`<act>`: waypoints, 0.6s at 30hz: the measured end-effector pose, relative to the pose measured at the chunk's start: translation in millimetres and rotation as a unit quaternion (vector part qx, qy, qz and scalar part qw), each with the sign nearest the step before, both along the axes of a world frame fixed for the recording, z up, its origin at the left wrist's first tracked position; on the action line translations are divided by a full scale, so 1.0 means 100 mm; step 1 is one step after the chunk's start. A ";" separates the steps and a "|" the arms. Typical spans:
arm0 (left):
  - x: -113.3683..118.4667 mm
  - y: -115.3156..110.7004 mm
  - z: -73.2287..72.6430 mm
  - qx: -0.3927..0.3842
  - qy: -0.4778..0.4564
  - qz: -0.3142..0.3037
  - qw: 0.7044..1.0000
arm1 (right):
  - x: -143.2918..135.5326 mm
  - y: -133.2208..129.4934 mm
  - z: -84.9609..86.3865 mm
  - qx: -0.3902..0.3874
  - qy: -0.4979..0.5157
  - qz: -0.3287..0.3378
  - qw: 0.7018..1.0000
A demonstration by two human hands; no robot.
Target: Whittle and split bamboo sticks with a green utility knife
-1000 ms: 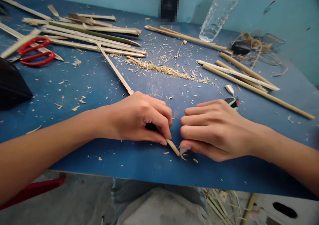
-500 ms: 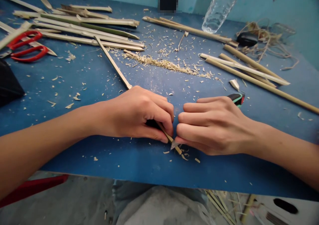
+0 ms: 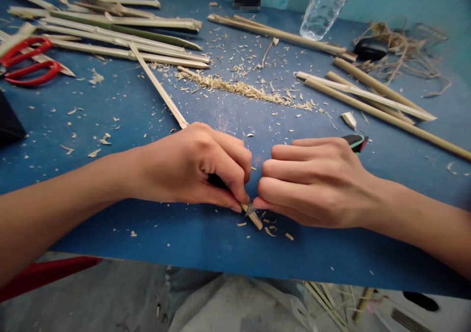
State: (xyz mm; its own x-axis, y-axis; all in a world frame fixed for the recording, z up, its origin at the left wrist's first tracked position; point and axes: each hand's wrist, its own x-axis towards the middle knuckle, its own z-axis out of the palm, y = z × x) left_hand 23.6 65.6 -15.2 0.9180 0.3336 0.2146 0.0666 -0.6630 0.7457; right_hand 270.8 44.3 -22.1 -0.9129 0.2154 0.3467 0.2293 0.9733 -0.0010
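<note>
My left hand (image 3: 198, 167) is closed around a bamboo strip (image 3: 158, 84), which slants from the far side of the table under the hand. Its near end (image 3: 254, 220) pokes out past my thumb and finger, low over the table. In my closed right hand (image 3: 320, 182) is a utility knife (image 3: 356, 142), its black and teal handle end showing behind the hand. The knife's blade (image 3: 250, 209) lies across the strip just beside my left fingertips. Most of the handle is hidden by my fingers. Small curled shavings (image 3: 270, 231) lie by the strip's end.
Split bamboo strips (image 3: 121, 42) are piled at the back left beside red-handled scissors (image 3: 35, 72). More bamboo sticks (image 3: 382, 109) lie at right, near a black computer mouse (image 3: 371, 49). A clear plastic bottle (image 3: 324, 13) stands behind. A row of shavings (image 3: 243, 89) crosses the blue table (image 3: 128, 96).
The blade has shifted up along the strip, closer to my left fingertips. My left hand and the strip's end have moved slightly left in the view, which itself has tilted a little.
</note>
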 end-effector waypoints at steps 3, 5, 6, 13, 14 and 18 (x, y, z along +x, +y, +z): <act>0.00 0.01 -0.01 -0.006 0.000 -0.007 1.000 | 0.00 0.00 0.00 -0.010 -0.011 0.008 1.000; 0.00 0.01 -0.01 -0.001 0.001 -0.013 1.000 | 0.00 0.01 0.00 -0.025 -0.021 0.016 0.999; 0.00 0.02 -0.01 0.002 0.001 -0.016 1.000 | -0.01 0.01 0.00 -0.032 -0.024 0.019 0.999; -0.01 0.02 0.00 -0.003 0.015 -0.015 1.000 | -0.02 0.04 0.05 -0.092 -0.048 0.033 0.994; -0.01 0.02 0.00 -0.002 0.016 -0.014 1.000 | -0.02 0.05 0.06 -0.103 -0.052 0.037 0.993; -0.01 0.03 -0.02 -0.001 0.010 -0.014 1.000 | -0.02 0.07 0.08 -0.146 -0.077 0.044 0.985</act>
State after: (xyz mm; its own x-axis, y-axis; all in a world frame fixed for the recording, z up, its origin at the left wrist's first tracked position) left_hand 22.8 68.1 -17.1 0.9310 0.3089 0.1944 0.0641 -0.6627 0.7461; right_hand 268.5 51.0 -13.7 -0.9697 0.2022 0.1372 0.1626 0.9531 -0.2554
